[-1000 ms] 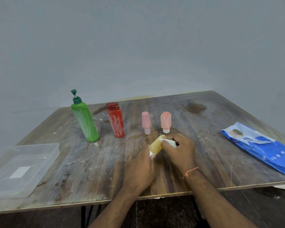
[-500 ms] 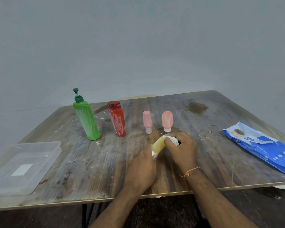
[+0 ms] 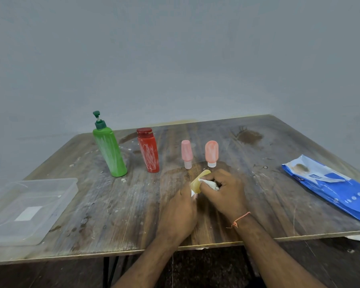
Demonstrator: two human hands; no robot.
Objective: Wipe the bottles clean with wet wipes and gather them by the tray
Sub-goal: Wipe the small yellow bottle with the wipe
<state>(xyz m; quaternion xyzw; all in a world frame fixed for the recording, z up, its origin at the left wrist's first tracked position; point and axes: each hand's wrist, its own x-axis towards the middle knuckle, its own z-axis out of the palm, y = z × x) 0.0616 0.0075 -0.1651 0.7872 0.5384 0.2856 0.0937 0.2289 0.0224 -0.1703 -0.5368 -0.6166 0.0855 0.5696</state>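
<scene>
My left hand (image 3: 181, 213) grips the lower end of a small yellow bottle (image 3: 199, 182), tilted above the table's middle. My right hand (image 3: 224, 194) pinches a crumpled white wet wipe (image 3: 211, 183) against the bottle's side. Behind them stand a green pump bottle (image 3: 109, 152), a red bottle (image 3: 148, 151), a small pink bottle (image 3: 186, 153) and a small orange-pink bottle (image 3: 211, 152), all streaked with white. A clear plastic tray (image 3: 29, 208) sits at the table's left front corner.
A blue pack of wet wipes (image 3: 330, 186) lies at the right edge of the wooden table (image 3: 112, 204). The tabletop is stained and speckled with white drops. A grey wall runs behind the table.
The right hand has slid the wipe a little along the yellow bottle. The left hand keeps its hold, and the standing bottles have not moved.
</scene>
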